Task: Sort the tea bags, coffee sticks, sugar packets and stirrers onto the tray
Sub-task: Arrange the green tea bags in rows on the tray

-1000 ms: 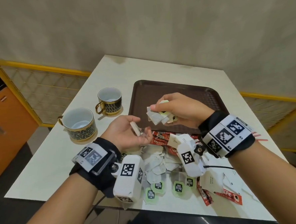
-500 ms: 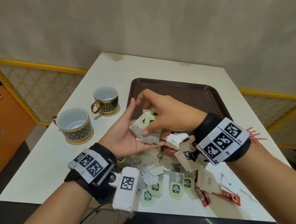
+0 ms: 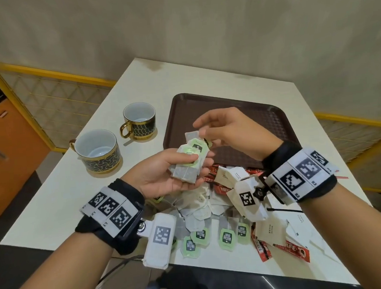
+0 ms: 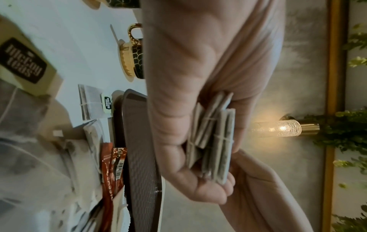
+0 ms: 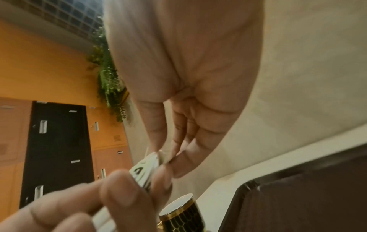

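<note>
- A small stack of tea bags (image 3: 187, 164) is held in the left hand (image 3: 162, 175), palm up, with the fingers curled under the stack and the thumb laid across the green tags on top.
- In the left wrist view the stack (image 4: 215, 141) is seen edge-on, several bags thick, clamped between thumb and fingers.
- The far end of the stack is pinched by the fingertips of the right hand (image 3: 233, 132); a green tag (image 5: 146, 170) is caught between thumb and fingers in the right wrist view.
- The long axis of the stack runs from the near left, at the left palm, to the far right, toward the right hand; the tag end is pointed away from the person.
- The stack is carried above the near edge of the tray (image 3: 279, 121), clear of its surface.
- No item is seen lying on the tray; sorting is judged to be at an early stage.
- Below and nearer than the grip, a mixed pile (image 3: 209, 208) is left on the table (image 3: 54, 201): loose tea bags, red coffee sticks (image 3: 289, 248), and white sugar packets (image 3: 269, 229).
- Red stirrers (image 3: 341, 177) can just be made out to the right of the right wrist.
- Left of the grip, two cups (image 3: 97, 153) stand on the table, well apart from the tray.
</note>
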`<state>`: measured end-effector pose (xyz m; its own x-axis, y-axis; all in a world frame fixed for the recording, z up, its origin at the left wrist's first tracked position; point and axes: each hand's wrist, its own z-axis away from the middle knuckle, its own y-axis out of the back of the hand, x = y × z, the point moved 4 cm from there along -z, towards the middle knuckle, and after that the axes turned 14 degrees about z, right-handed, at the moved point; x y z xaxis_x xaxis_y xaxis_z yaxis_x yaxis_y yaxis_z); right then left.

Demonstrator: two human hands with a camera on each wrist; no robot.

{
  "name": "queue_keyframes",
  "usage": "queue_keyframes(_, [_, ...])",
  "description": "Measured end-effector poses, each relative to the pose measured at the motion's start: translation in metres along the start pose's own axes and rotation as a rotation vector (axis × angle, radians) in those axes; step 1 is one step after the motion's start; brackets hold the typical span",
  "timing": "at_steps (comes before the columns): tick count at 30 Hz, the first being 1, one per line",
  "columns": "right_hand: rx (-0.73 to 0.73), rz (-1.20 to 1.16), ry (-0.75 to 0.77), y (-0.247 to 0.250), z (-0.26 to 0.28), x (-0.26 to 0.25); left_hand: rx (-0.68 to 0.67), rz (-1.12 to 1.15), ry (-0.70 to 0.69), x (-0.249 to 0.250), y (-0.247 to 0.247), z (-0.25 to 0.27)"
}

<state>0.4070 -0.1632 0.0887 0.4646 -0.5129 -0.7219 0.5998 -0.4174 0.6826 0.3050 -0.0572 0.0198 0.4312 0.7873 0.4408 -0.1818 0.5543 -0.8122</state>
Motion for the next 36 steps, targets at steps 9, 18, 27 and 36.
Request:
queue_keyframes(9, [-0.242, -0.459, -0.185, -0.005, 0.001, 0.015, -0.05, 0.003, 0.022, -0.006, 0.006, 0.005])
queue_keyframes(18, [0.182, -0.001, -0.049, 0.028, 0.003, -0.009, 0.112, 0.145, -0.064, 0.0, 0.022, 0.008])
queue_keyframes(27, [0.372, 0.45, 0.245, -0.013, 0.014, -0.031, 0.141, 0.26, -0.176, 0.005, 0.003, 0.004])
queue_keyframes(36, [0.328, 0.148, 0.147, -0.019, 0.034, -0.01, 0.094, 0.166, -0.195, -0.001, 0.014, 0.017])
